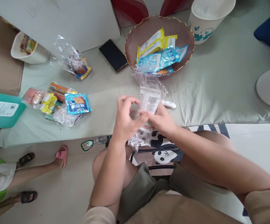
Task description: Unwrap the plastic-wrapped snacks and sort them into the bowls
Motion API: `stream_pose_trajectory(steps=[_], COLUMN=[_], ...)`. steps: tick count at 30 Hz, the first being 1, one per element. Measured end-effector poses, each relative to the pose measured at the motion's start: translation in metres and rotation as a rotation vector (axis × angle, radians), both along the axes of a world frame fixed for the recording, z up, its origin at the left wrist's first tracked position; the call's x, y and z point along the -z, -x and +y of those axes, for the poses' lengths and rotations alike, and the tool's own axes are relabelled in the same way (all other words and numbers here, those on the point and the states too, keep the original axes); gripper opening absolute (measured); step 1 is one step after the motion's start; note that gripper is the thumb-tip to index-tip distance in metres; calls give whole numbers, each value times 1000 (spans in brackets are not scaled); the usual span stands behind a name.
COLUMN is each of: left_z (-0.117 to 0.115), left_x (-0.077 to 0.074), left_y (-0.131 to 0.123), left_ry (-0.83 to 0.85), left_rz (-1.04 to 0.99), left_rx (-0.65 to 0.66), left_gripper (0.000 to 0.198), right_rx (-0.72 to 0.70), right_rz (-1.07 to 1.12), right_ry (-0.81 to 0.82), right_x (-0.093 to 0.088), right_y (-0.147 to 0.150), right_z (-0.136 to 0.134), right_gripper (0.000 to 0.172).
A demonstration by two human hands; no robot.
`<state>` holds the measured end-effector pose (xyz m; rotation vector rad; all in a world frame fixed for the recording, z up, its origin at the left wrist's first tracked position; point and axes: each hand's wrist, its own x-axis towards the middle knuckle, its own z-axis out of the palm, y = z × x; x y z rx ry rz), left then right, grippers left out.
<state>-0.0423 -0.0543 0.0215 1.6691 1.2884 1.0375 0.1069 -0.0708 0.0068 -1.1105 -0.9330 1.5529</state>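
Over the table's front edge, a clear plastic bag (138, 140) with a white snack packet (150, 101) in it is held between both hands. My right hand (164, 119) grips its right side, thumb on top and fingers hidden underneath. My left hand (126, 119) is curled at the left side; its thumb presses on the packet beside the right thumb, and its index finger bends to the packet's edge. Just behind, a pink ribbed bowl (131, 40) holds yellow and blue snack packets (159, 59). A small white device (168, 104) lies beside my right hand.
Left on the table are a blue packet (78, 103) among other snacks, a filled clear bag (79, 65) and a black phone (113, 55). Paper cups (210, 18) stand around. A panda-print bag (164, 156) is between my knees. Another person's feet (61, 157) show at lower left.
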Motion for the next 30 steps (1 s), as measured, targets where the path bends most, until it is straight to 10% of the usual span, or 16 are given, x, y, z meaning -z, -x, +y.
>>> stream_pose_trajectory(steps=[4, 10, 17, 30], left_z=[1, 3, -6, 4], left_x=[-11, -33, -63, -58], left_y=[3, 11, 10, 50], left_ry=[-47, 21, 298, 290], left_rz=[78, -369, -715, -1035], left_rx=[-1, -255, -120, -20], left_gripper=[21, 29, 38, 29], right_rx=[-36, -23, -124, -265], right_rz=[79, 329, 374, 690], right_ry=[66, 317, 341, 590], right_x=[1, -4, -6, -6], right_y=[4, 7, 7, 9], right_z=[-1, -1, -3, -3], right_gripper=[65, 52, 55, 55])
